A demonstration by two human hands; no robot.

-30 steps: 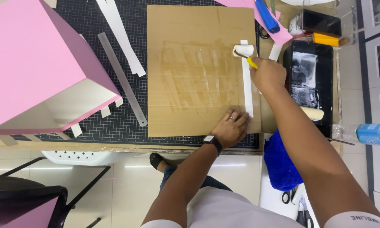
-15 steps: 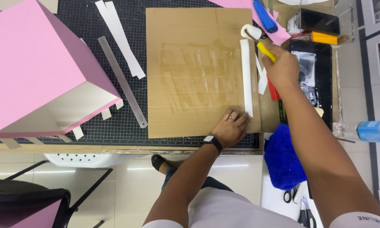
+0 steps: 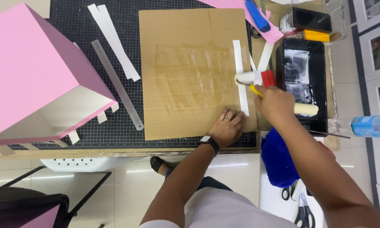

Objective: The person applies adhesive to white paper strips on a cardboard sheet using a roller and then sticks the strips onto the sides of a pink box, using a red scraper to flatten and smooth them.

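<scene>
Rolling Glue on a White Paper Strip

Rolling is the step I am on. My right hand point(image 3: 275, 101) is closed around the yellow handle of a small roller point(image 3: 245, 78). The roller sits on the long white paper strip point(image 3: 240, 76), about halfway along it. The strip lies on the right side of the brown cardboard sheet point(image 3: 190, 71), which rests on the black cutting mat point(image 3: 71, 21) on the table.

My left hand point(image 3: 228, 126) lies flat and open on the near edge of the cardboard, just beside the near end of the strip. It grips nothing; it only presses down.

To the right is a black tray point(image 3: 301, 80) with white stuff in it, maybe glue. On the left are a big pink box point(image 3: 25, 71) and a metal ruler point(image 3: 116, 84).

I think the next move needs a slow, straight push along the strip, with my left hand pressing so nothing slides.
</scene>
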